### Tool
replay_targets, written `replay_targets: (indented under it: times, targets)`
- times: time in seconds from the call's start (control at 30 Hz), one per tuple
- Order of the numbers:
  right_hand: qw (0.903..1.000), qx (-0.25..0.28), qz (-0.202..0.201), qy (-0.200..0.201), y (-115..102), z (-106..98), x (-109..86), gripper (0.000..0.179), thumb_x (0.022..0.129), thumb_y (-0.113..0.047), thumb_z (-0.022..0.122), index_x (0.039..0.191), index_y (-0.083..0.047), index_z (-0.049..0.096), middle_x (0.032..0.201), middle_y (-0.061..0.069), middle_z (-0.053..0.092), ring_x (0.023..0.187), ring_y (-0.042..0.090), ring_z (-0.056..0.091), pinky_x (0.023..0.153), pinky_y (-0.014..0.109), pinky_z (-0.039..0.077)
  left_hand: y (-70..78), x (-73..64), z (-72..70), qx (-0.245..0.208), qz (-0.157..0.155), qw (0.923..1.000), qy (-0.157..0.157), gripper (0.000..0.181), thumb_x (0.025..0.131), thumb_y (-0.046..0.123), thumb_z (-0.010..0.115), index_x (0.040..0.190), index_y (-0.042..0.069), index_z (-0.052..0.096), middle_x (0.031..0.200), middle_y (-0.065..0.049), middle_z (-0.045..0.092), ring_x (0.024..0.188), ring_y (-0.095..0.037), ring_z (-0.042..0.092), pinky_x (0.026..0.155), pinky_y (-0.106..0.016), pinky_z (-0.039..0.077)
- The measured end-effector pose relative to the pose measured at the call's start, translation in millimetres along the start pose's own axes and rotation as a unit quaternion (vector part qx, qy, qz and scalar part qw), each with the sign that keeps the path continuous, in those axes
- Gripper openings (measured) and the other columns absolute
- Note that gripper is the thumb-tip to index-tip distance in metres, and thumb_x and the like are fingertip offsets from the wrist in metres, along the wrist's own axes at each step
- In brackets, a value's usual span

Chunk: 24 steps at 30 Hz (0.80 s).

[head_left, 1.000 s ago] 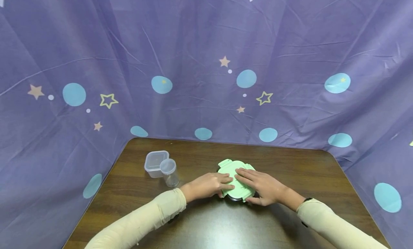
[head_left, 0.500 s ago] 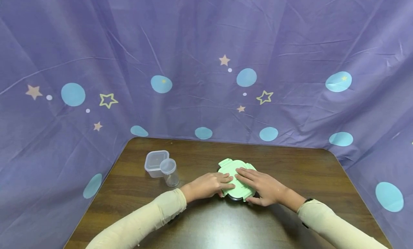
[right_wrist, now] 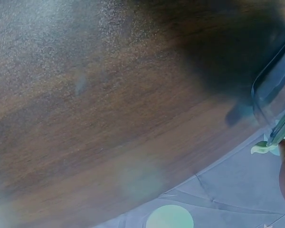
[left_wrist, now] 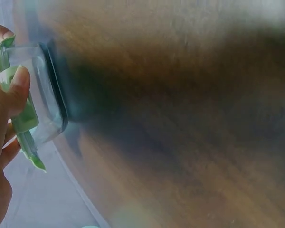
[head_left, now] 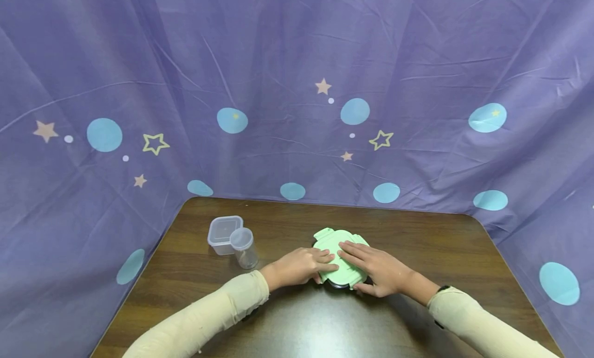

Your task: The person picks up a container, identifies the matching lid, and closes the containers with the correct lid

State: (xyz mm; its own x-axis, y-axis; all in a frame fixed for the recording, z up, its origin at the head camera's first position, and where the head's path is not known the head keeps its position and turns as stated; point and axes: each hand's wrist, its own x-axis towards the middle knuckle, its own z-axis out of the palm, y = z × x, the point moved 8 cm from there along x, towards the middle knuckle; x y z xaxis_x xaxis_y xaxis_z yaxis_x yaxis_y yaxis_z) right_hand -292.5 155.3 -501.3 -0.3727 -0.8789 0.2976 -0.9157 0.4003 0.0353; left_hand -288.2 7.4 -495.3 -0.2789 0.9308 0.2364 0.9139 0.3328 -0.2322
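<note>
A glass food container (left_wrist: pixel 48 102) with a light green lid (head_left: pixel 335 240) stands on the wooden table, between both hands. My left hand (head_left: pixel 299 266) holds its left side, fingers spread over the lid. In the left wrist view the left thumb lies on a green side flap (left_wrist: pixel 24 118). From the right, my right hand (head_left: pixel 381 267) rests straight fingers on the lid's top, its thumb at the near flap. The right wrist view catches only a corner of the container and part of that hand. Much of the lid is hidden under the fingers.
Left of the container stand a clear square plastic box (head_left: pixel 225 233) and, overlapping it in view, a clear round jar (head_left: pixel 244 248) with a lid. The wooden table (head_left: pixel 297 322) ends at a purple curtain (head_left: pixel 278 64) behind and at the sides.
</note>
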Motion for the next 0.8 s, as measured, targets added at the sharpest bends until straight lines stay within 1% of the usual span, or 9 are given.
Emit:
replay_targets:
  times: [0.23,0.4,0.8]
  targets:
    - [1.0,-0.006,0.0,-0.002,-0.2,0.8,-0.4,0.086,0.086,-0.047,0.074,0.151,0.0,0.045,0.158,0.019,0.044,0.143,0.037,0.047,0.11,0.048,0.048,1.4,-1.5,1.4,-0.007,-0.017,0.9998,-0.001,0.054,0.085,0.034,0.078,0.137,0.023,0.066,0.139,-0.001,0.065,0.13,-0.017,0.062,0.11,-0.03,0.048]
    - [0.9999,-0.015,-0.005,0.005,-1.6,0.3,-0.7,0.086,0.086,-0.048,0.074,0.15,0.001,0.046,0.156,0.021,0.045,0.141,0.038,0.049,0.109,0.048,0.049,1.7,-1.3,0.8,-0.007,-0.015,0.9998,0.01,0.054,0.085,0.035,0.079,0.135,0.022,0.067,0.136,-0.001,0.067,0.128,-0.016,0.064,0.109,-0.03,0.05]
    - [0.9998,-0.017,-0.006,0.006,-3.2,-0.6,0.2,0.086,0.085,-0.047,0.074,0.149,0.002,0.046,0.156,0.021,0.046,0.141,0.039,0.049,0.109,0.047,0.049,2.0,-0.4,-0.9,-0.012,-0.013,0.9997,0.018,0.052,0.084,0.033,0.08,0.133,0.021,0.068,0.134,-0.002,0.069,0.125,-0.017,0.066,0.108,-0.03,0.05]
